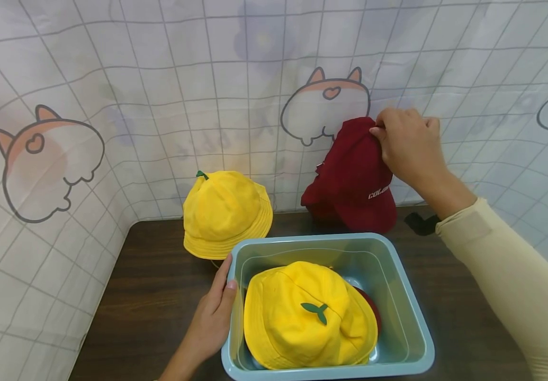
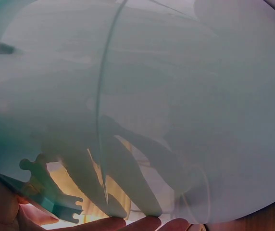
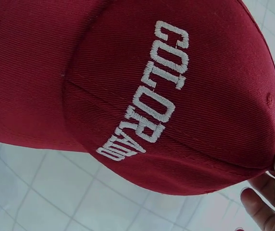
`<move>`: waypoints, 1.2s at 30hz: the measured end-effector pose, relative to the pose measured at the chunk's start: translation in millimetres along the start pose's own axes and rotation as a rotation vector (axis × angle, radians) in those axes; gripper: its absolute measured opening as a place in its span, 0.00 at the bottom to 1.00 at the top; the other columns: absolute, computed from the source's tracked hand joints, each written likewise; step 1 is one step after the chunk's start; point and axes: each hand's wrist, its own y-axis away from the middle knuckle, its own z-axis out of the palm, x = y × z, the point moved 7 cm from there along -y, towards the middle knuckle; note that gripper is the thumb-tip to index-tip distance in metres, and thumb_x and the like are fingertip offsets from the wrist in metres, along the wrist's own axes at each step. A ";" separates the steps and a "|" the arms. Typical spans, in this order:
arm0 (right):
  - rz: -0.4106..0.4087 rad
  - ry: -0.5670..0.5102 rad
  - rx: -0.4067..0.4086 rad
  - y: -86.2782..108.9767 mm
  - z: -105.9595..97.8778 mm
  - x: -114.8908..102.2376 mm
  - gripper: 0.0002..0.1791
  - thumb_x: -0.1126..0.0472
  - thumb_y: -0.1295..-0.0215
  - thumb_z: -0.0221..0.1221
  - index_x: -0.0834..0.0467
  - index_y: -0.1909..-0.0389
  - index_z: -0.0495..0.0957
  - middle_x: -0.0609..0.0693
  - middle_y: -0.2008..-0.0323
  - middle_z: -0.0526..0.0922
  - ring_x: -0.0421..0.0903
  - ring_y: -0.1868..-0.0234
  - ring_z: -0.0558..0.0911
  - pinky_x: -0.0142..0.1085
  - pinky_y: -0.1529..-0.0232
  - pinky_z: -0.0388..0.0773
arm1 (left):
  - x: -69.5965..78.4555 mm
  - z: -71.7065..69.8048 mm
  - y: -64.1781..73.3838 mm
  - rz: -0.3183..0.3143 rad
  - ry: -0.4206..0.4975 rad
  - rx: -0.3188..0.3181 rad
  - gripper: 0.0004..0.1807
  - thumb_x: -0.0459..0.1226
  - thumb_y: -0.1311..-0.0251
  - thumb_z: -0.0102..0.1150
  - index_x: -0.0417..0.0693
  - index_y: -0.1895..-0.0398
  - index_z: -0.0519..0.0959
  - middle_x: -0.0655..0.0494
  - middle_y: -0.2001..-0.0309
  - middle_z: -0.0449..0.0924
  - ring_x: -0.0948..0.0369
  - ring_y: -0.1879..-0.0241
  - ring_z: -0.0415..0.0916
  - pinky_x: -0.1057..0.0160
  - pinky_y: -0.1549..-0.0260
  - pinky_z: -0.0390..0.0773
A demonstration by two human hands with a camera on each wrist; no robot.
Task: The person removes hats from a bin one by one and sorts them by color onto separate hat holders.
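My right hand (image 1: 409,143) pinches the crown of a dark red baseball cap (image 1: 355,174), which hangs with its brim down behind the basin. White "COLORADO" lettering shows on the cap's front (image 3: 142,91) in the right wrist view. With thumb at the rim and fingers along the outer wall, my left hand (image 1: 212,317) holds the left side of a light blue plastic basin (image 1: 409,328). Inside the basin lies a yellow bucket hat (image 1: 297,312) with a green sprout, partly covering something dark red (image 1: 369,307). The basin's glossy wall (image 2: 142,86) fills the left wrist view.
Another yellow bucket hat (image 1: 226,211) with a green sprout stands on the dark wooden table (image 1: 131,296), behind the basin's left corner. A small black object (image 1: 421,224) lies near my right wrist. White grid-patterned cloth (image 1: 159,106) hangs around the table.
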 end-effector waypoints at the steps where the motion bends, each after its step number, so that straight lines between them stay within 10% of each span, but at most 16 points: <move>1: 0.000 0.000 -0.001 0.3 1.2 0.4 0.19 0.51 0.20 0.48 0.63 0.47 0.75 0.64 0.57 0.81 0.64 0.53 0.74 0.64 0.54 0.66 | -0.1 0.0 -0.1 0.000 0.001 0.001 0.30 0.52 0.18 0.36 0.72 0.18 0.47 0.58 0.21 0.59 0.53 0.30 0.68 0.43 0.32 0.67; 36: -0.027 0.023 -0.100 21.9 42.9 3.7 0.15 0.51 0.20 0.49 0.59 0.49 0.73 0.61 0.59 0.82 0.60 0.54 0.75 0.62 0.52 0.67 | 0.6 -1.3 -0.1 0.012 -0.007 0.009 0.30 0.51 0.18 0.36 0.72 0.18 0.47 0.58 0.22 0.60 0.54 0.30 0.68 0.43 0.33 0.67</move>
